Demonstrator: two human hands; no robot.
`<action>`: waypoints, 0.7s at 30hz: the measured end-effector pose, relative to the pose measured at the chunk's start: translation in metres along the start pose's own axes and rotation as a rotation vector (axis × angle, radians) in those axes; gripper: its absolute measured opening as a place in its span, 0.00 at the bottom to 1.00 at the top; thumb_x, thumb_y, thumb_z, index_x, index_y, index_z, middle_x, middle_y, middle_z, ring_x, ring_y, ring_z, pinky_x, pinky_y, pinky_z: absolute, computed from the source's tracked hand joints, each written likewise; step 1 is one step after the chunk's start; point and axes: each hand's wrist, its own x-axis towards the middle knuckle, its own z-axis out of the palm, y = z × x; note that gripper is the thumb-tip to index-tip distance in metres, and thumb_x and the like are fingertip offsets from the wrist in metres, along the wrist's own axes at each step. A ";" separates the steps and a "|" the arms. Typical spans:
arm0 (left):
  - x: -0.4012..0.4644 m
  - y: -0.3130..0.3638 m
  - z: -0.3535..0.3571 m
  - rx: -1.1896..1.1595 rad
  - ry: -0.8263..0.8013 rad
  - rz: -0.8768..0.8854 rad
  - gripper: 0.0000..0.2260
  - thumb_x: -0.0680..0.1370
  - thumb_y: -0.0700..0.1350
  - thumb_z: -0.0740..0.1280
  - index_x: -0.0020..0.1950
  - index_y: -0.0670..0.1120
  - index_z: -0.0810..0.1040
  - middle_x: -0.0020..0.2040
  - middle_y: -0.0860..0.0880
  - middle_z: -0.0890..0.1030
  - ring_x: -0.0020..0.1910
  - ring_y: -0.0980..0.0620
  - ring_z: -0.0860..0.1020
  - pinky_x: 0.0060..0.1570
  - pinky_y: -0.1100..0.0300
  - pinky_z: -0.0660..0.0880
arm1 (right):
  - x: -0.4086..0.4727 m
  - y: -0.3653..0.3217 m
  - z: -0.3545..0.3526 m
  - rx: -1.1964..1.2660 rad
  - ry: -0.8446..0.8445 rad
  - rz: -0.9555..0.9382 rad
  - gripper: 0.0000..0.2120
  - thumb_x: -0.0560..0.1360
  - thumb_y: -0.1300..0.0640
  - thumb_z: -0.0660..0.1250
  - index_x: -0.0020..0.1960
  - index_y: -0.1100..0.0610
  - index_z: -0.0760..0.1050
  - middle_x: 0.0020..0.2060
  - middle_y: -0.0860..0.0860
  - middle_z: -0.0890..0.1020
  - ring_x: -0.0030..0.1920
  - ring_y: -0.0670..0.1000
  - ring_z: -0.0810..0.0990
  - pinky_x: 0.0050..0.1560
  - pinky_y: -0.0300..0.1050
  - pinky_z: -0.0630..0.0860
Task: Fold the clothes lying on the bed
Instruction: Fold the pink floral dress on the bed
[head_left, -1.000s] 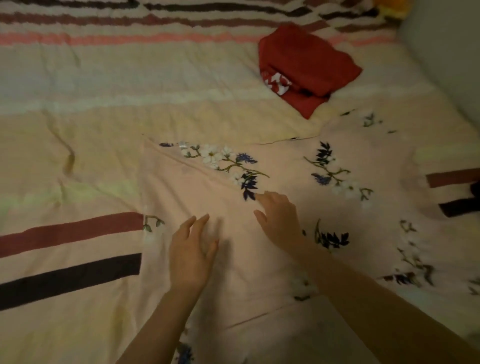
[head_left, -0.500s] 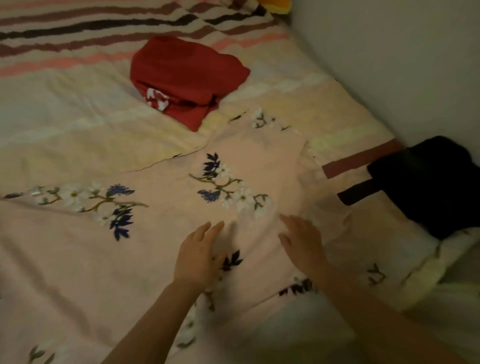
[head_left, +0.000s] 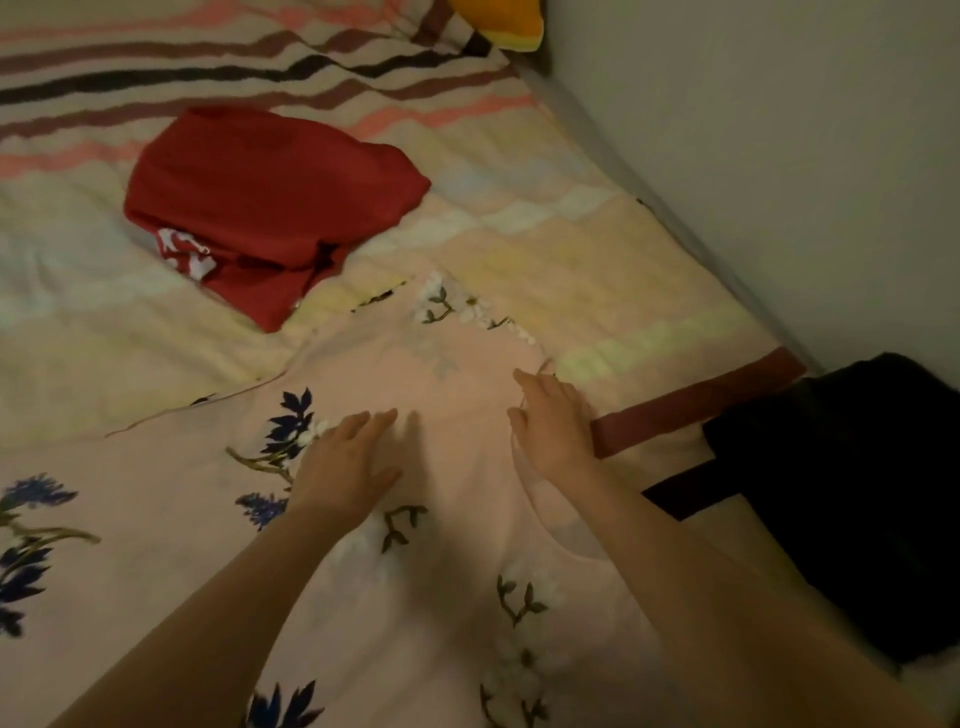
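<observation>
A bed (head_left: 597, 249) fills most of the view, covered by a striped spread (head_left: 291, 57) in cream, pink, maroon and black bands. A plain pale wall (head_left: 779, 156) runs along the bed's right edge, meeting it in a shadowed seam. At the bed's far corner by the wall lies an orange and yellow cushion (head_left: 498, 21). The light is dim and warm.
</observation>
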 end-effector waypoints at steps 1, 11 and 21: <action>0.011 0.001 -0.003 0.015 0.007 -0.001 0.30 0.78 0.54 0.64 0.76 0.54 0.55 0.76 0.48 0.59 0.72 0.46 0.62 0.70 0.52 0.61 | 0.010 0.001 0.000 0.008 -0.004 -0.005 0.23 0.80 0.52 0.56 0.74 0.51 0.58 0.69 0.53 0.67 0.67 0.55 0.64 0.66 0.51 0.62; 0.130 0.007 -0.027 -0.078 0.159 0.018 0.31 0.75 0.53 0.68 0.75 0.48 0.60 0.74 0.44 0.63 0.69 0.42 0.66 0.67 0.50 0.63 | 0.131 -0.012 0.004 0.144 0.116 -0.108 0.21 0.77 0.53 0.62 0.69 0.56 0.67 0.61 0.56 0.75 0.60 0.58 0.71 0.59 0.50 0.67; 0.204 -0.011 -0.029 -0.568 0.264 -0.138 0.34 0.69 0.51 0.75 0.72 0.47 0.67 0.67 0.46 0.72 0.65 0.48 0.71 0.63 0.59 0.65 | 0.214 -0.043 0.004 0.595 -0.024 -0.065 0.26 0.67 0.55 0.75 0.64 0.57 0.74 0.48 0.53 0.81 0.50 0.52 0.79 0.57 0.47 0.75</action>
